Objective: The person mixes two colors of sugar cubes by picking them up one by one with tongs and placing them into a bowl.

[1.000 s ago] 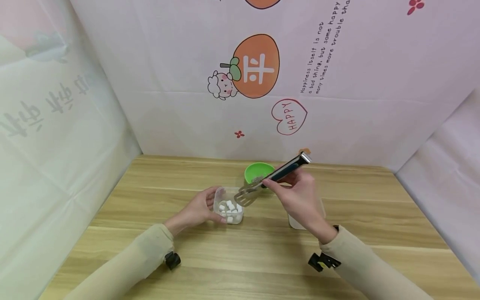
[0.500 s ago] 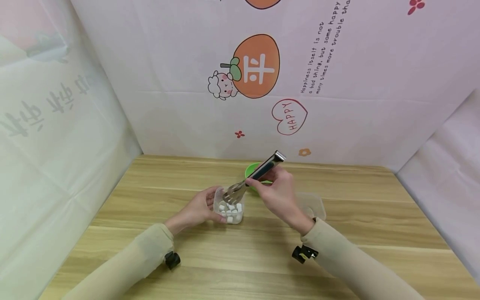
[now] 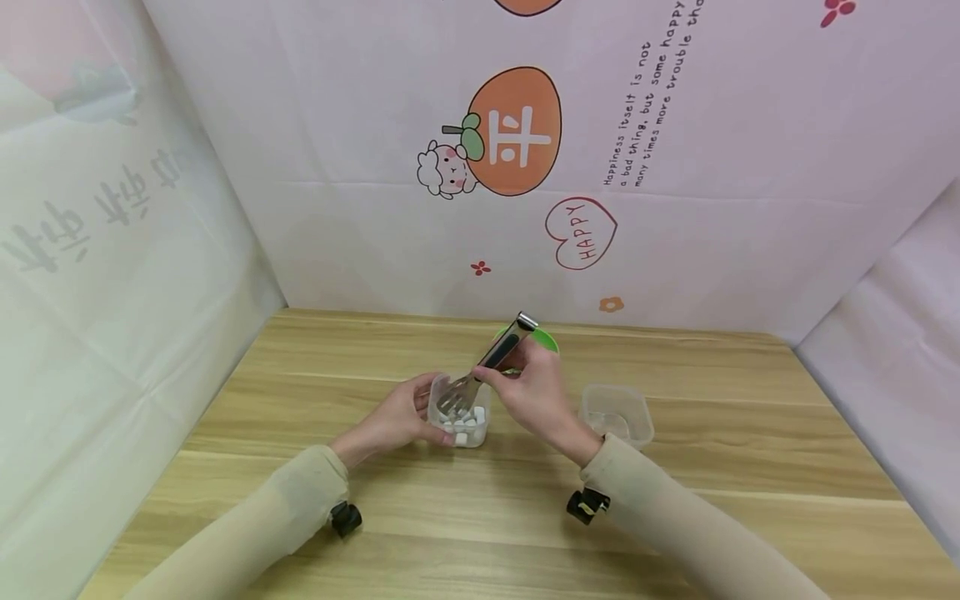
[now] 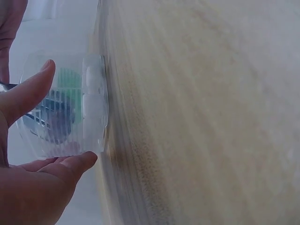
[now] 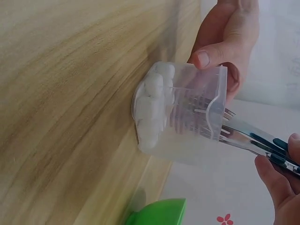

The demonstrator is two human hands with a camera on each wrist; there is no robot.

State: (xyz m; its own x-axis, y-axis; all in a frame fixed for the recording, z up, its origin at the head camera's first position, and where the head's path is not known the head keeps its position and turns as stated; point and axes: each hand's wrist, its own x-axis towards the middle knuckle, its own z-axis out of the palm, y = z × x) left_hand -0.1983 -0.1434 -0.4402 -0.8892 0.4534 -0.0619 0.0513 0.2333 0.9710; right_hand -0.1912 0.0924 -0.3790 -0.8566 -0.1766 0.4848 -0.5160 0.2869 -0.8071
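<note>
My left hand (image 3: pixel 397 423) grips the side of a clear plastic container (image 3: pixel 480 429), thumb at the front and fingers behind. Several white marshmallow-like pieces (image 5: pixel 151 110) lie on its bottom. In my right hand (image 3: pixel 534 396) a pair of metal tongs (image 3: pixel 498 350) with dark handle inlays is pinched between thumb and fingers. The slotted heads (image 3: pixel 456 398) point down inside the container, and in the right wrist view they sit above the white pieces. Behind my right hand a green bowl (image 3: pixel 547 340) is partly hidden.
A second clear container (image 3: pixel 618 408) stands right of my right forearm, on the wood-grain table (image 3: pixel 712 442). A printed white backdrop (image 3: pixel 360 250) rises along the table's back edge, with further white sheets on both sides.
My right hand has moved left and down with the tongs, bringing their heads into the container. The second container has come into fuller view. My left hand stays still.
</note>
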